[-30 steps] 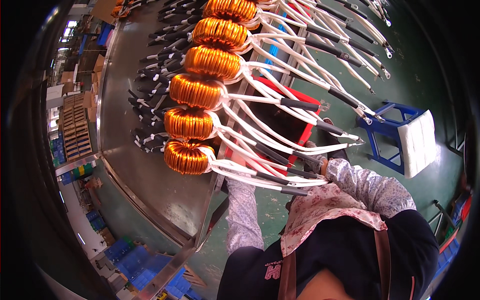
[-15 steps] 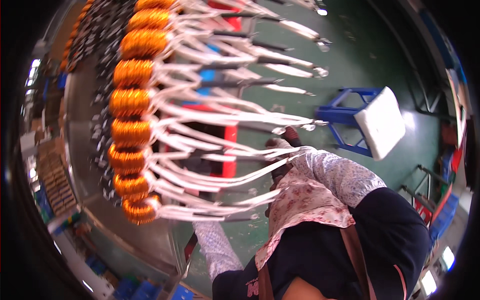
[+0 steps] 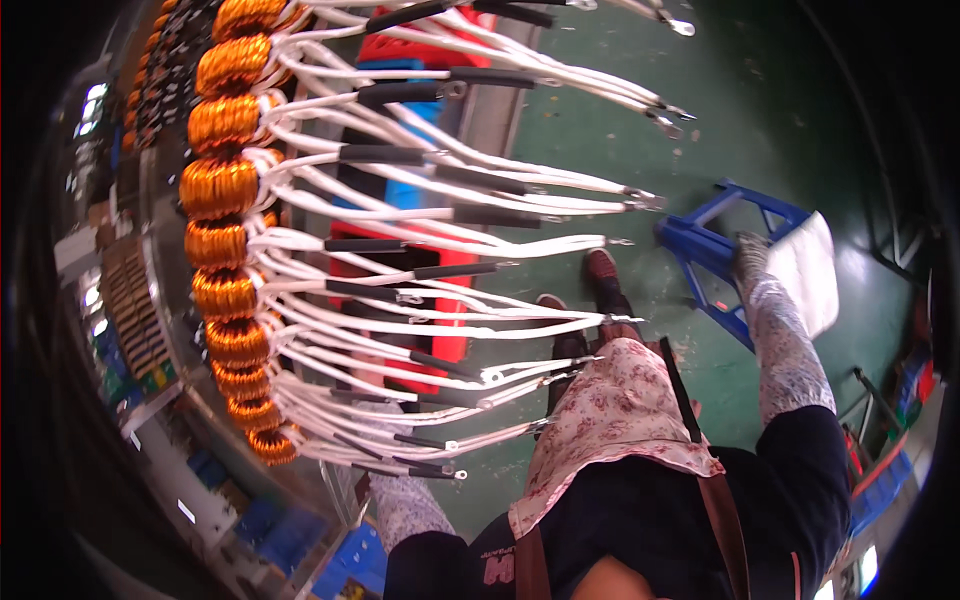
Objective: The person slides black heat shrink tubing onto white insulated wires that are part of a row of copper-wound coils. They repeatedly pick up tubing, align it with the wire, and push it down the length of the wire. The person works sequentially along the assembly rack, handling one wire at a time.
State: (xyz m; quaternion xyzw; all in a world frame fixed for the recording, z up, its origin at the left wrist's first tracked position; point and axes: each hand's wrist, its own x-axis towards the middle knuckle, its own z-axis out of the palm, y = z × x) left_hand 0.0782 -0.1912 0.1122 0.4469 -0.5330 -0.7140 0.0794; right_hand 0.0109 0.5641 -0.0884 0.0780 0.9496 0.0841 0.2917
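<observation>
one blue stool (image 3: 697, 234), on floor (image 3: 760, 110) at right; r. hand (image 3: 751, 256) on its frame by the white pad (image 3: 808, 275), can't tell if clamped. prob. light, stiff, pad soft; best hold = frame. l. hand (image 3: 369, 371) mostly hidden behind white leads (image 3: 560, 245), state unclear.

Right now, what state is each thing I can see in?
Copper-coloured coils: wound, lined up in a row.
White leads: joined to the coils, fanned out.
Black sleeves: fitted on leads.
Red crate: partly hidden behind leads.
Blue stool: seat covered in white.
Floral apron: worn.
Left hand: partly hidden behind leads; grip unclear.
Right hand: at the stool; grip unclear.
</observation>
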